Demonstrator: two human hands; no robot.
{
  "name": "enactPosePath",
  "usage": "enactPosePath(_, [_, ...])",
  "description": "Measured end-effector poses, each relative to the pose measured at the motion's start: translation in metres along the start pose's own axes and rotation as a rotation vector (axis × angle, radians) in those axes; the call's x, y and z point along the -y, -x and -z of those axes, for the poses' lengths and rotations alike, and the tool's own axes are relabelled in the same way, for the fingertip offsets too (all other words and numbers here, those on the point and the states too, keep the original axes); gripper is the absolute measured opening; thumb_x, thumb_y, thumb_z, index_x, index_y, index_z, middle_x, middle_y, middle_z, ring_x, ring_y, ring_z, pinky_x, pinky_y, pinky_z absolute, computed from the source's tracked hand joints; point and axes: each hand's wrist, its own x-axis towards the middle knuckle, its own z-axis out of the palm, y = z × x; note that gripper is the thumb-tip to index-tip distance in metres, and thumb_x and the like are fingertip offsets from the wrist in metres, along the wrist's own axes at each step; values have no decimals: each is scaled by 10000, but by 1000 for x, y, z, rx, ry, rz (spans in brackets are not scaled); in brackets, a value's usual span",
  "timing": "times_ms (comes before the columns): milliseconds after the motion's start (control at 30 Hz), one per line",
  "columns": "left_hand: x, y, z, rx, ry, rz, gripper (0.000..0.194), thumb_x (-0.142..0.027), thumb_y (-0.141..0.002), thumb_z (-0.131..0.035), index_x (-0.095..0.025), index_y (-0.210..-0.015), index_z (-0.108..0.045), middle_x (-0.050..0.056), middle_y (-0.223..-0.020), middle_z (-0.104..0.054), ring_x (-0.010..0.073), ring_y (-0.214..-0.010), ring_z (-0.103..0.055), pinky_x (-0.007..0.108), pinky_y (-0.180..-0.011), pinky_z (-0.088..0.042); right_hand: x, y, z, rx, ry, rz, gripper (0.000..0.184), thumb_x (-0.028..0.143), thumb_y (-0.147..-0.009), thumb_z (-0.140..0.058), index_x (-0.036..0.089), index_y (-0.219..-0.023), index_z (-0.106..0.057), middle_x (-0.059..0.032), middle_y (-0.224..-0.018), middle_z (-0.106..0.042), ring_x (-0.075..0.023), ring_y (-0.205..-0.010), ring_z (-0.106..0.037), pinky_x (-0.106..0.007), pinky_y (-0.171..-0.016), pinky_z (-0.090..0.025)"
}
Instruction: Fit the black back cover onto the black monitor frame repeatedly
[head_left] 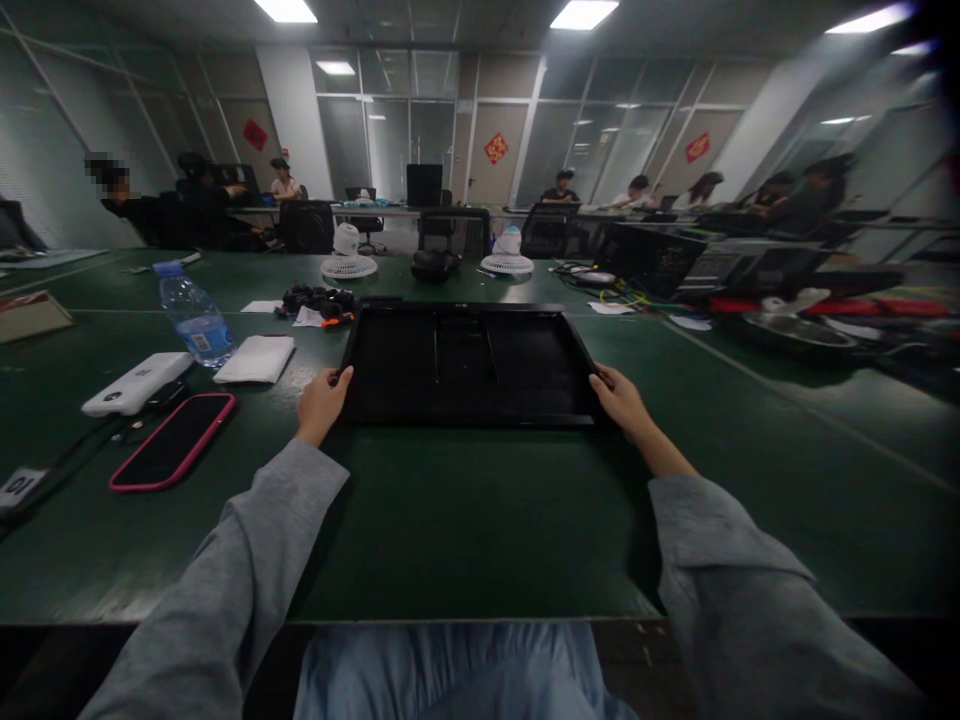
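A black, shallow rectangular tray (390,365) with a raised rim lies on the green table (465,520) in front of me, or just above it; I cannot tell which. Two thin ridges run across its inside near the middle. My left hand (324,402) grips its left edge, thumb on top of the rim. On the opposite edge, my right hand (619,400) is closed in the same way. The undersides of both grips are hidden.
Left of the tray are a folded white cloth (255,358), a water bottle (193,318), a white power bank (139,383) and a pink-edged phone (174,442). Beyond stand two small white fans (349,255). A metal bowl (799,335) and cables (619,290) lie right. Several people sit farther back.
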Motion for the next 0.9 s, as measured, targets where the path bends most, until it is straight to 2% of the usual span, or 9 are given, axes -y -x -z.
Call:
enactPosePath(100, [0, 0, 0, 3, 3, -14, 581, -605, -996, -447, -163, -1293, -683, 175, -1270, -730, 335, -1208, -665, 412, -975, -496, -10, -1, -3, -11, -62, -117, 538, 542, -889, -585, 201, -1293, -680, -149, -1180, -757, -351, -1130, -714, -579, -1017, -553])
enactPosePath(267, [1, 0, -1, -8, -1, -15, 570, -590, -1001, -450, -159, -1291, -686, 180, -1271, -728, 336, -1205, -667, 416, -983, -495, -16, 0, -4, 6, -105, -138, 532, 527, -877, -610, 184, -1278, -673, -166, -1267, -723, -340, -1198, -683, -573, -1061, -521])
enactPosePath(433, [5, -4, -4, 5, 15, -50, 545, -545, -981, -517, -145, -1313, -679, 170, -1289, -724, 328, -1204, -669, 409, -1007, -494, 1, 4, 4, 121, -375, -303, 550, 460, -806, -741, 235, -1300, -655, -117, -1181, -760, -306, -1108, -725, -494, -956, -610])
enactPosePath(567, [8, -7, -7, -8, 21, -92, 502, -462, -971, -550, -123, -1316, -685, 177, -1285, -725, 323, -1182, -681, 410, -1014, -502, 15, 8, 13, 176, -513, -447, 531, 341, -808, -747, 253, -1318, -630, -81, -1115, -778, -262, -1014, -753, -442, -954, -615])
enactPosePath(733, [12, -12, -11, -61, 34, -118, 484, -402, -977, -523, -110, -1331, -675, 195, -1295, -711, 337, -1215, -664, 435, -1037, -503, 29, 14, 14, 196, -524, -497, 489, 313, -857, -699, 253, -1335, -616, -62, -986, -791, -252, -946, -762, -428, -912, -631])
enactPosePath(833, [14, -14, -14, -130, 39, -99, 536, -383, -958, -552, -69, -1389, -612, 230, -1390, -644, 343, -1329, -591, 452, -1119, -452, 37, 14, 6, 255, -533, -490, 516, 373, -858, -710, 257, -1350, -610, -73, -1004, -787, -260, -913, -763, -435, -861, -647])
enactPosePath(900, [14, -14, -15, -147, 51, -85, 566, -389, -949, -572, -57, -1408, -582, 244, -1425, -613, 347, -1372, -555, 460, -1156, -420, 39, 12, -2, 242, -531, -480, 577, 397, -833, -730, 266, -1379, -597, -73, -1030, -783, -263, -905, -761, -442, -843, -650])
